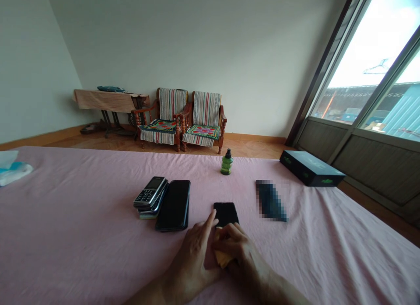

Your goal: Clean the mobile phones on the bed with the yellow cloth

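Note:
A black smartphone [226, 213] lies flat on the pink cloth, its lower part hidden behind my hands. My left hand [193, 254] rests at the phone's left side with fingers stretched out; the tip of one finger touches the phone's edge. Bunched under the closed fingers of my right hand [241, 250] is a yellow cloth [223, 257], pressed against the lower part of the phone. To the left lie a larger black smartphone [173, 204] and a stack of keypad phones [151, 193]. Beyond my hands stands a green spray bottle [226, 163], upright.
Pink fabric [82, 235] with creases covers the surface. A dark blurred-out item [271, 201] lies to the right, near a black box [308, 167]. A tissue pack [15, 171] sits at the far left. Two wooden chairs [205, 117] stand by the wall.

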Tool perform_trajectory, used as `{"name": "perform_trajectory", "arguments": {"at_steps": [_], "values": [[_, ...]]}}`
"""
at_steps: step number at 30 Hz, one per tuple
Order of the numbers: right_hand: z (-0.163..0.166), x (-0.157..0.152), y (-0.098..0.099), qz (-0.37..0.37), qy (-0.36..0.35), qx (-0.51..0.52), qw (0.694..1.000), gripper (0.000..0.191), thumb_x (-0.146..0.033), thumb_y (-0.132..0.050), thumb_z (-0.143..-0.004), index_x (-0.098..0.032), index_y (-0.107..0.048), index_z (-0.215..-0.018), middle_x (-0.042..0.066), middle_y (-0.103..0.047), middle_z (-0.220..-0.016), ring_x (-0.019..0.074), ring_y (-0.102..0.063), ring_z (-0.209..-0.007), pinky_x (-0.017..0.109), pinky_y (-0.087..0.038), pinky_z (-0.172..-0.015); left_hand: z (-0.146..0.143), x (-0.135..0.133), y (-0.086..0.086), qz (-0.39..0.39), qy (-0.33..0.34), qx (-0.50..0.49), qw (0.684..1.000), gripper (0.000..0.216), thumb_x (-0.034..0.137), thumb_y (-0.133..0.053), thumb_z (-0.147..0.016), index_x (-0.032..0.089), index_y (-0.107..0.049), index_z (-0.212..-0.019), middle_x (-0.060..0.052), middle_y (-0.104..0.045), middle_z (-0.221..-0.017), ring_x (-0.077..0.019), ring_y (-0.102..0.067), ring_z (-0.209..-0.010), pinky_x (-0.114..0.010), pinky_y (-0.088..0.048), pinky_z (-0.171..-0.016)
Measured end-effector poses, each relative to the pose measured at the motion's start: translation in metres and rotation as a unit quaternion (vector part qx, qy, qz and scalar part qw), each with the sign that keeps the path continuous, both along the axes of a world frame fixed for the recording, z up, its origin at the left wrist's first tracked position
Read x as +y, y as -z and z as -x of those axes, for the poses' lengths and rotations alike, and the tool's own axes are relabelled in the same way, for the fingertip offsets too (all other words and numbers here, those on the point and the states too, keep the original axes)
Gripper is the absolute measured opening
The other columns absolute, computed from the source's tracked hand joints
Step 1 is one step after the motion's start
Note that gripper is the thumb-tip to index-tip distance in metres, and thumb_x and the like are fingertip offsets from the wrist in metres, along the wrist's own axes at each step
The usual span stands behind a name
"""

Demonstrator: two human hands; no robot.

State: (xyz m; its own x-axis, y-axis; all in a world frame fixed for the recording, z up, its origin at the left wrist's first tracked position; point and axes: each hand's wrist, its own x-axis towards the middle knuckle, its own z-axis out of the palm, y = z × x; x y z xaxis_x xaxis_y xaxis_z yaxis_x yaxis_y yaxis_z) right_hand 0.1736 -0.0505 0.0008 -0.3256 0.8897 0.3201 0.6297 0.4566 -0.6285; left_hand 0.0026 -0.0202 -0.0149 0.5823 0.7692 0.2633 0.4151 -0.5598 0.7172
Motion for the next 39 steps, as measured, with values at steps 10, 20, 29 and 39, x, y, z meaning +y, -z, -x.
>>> {"name": "perform_trajectory", "arguments": {"at_steps": [10, 20, 29, 39], "values": [[-0.009, -0.024, 0.01, 0.002, -0.016, 0.01, 1.0, 0.028, -0.013, -0.057, -0.083, -0.032, -0.069, -0.1, 0.004, -0.059, -0.095, 0.0197, -0.054, -0.089, 0.03, -0.044, -0.076, 0.001, 0.004, -0.003, -0.006, 0.011, 0.018, 1.0, 0.114, 0.013, -0.077, -0.063, 0.032, 0.0, -0.145, -0.012, -0.044, -0.14, -0.0274, -0.045, -0.126, -0.048, -0.035, -0.105], [-0.03, -0.04, 0.023, -0.076, -0.025, 0.045, 0.996, 0.019, -0.012, -0.056, -0.082, -0.024, -0.069, -0.089, 0.005, -0.061, -0.084, 0.0177, -0.059, -0.08, 0.026, -0.047, -0.066, 0.001, 0.002, 0.0, -0.023, 0.004, 0.05, 0.999, 0.108, 0.015, -0.074, -0.063, 0.028, -0.006, -0.146, -0.013, -0.042, -0.142, -0.0296, -0.041, -0.128, -0.051, -0.033, -0.106], [-0.038, -0.023, 0.031, -0.086, 0.061, 0.089, 0.99, 0.031, -0.001, -0.054, -0.072, -0.023, -0.07, -0.088, 0.005, -0.06, -0.084, 0.0167, -0.059, -0.077, 0.024, -0.046, -0.065, -0.001, -0.001, -0.013, -0.031, 0.011, 0.125, 0.992, 0.07, 0.02, -0.07, -0.064, 0.019, -0.049, -0.131, -0.011, -0.044, -0.142, -0.0298, -0.041, -0.129, -0.048, -0.034, -0.108], [-0.039, 0.044, 0.013, -0.014, 0.156, 0.096, 0.983, 0.04, 0.004, -0.044, -0.065, -0.02, -0.073, -0.079, 0.005, -0.061, -0.08, 0.0184, -0.057, -0.078, 0.028, -0.043, -0.072, 0.0, 0.0, -0.012, -0.028, 0.015, 0.118, 0.993, 0.071, 0.022, -0.071, -0.064, 0.021, -0.049, -0.131, -0.009, -0.044, -0.143, -0.0281, -0.041, -0.128, -0.046, -0.034, -0.108]]}}
